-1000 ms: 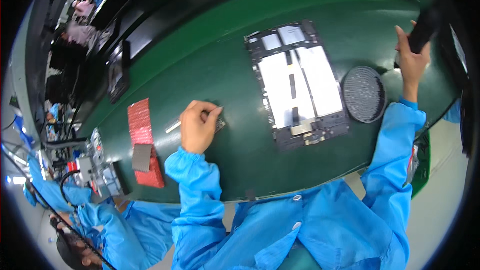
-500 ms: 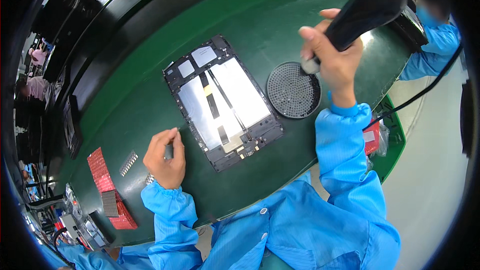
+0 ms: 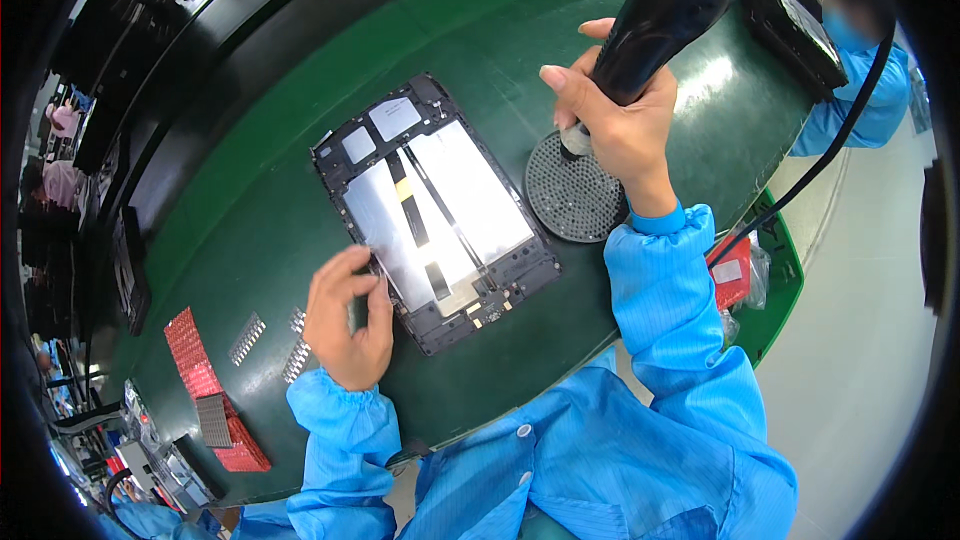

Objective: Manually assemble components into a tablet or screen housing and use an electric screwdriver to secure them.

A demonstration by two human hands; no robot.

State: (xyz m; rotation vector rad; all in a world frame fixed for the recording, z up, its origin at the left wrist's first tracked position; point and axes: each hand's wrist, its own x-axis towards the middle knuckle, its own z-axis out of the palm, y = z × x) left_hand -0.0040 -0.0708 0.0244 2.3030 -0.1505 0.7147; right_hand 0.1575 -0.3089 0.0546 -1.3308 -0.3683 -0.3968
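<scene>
A black corded electric screwdriver [image 3: 660, 20] is gripped in my right hand [image 3: 632, 130], its lower end pointing down over a round grey dish [image 3: 575, 195] full of small holes, along whose edge dark bits lie. The screwdriver's tip is hidden behind my fingers. On my left, an opened tablet [image 3: 470, 190] lies slanted on the bench, its silver battery panels, ribbon strips and dark circuit parts bared. My left hand [image 3: 350, 325] is at its left edge, thumb and forefinger brought together in a pinch. Whatever those fingertips hold, if anything, is too small to make out.
Strips of small metallic parts [image 3: 247, 338] lie left of my left hand, beside a red bubble-wrap sheet [image 3: 195, 355] bearing a grey strip. A green bin [image 3: 780, 290] stands at right below the bench. The black cord [image 3: 820, 170] curves there. A co-worker in blue sits far right.
My right hand has moved left with the screwdriver, bringing it further over the holed dish. My left hand has shifted slightly right, up to the tablet's edge. The whole view has shifted a little.
</scene>
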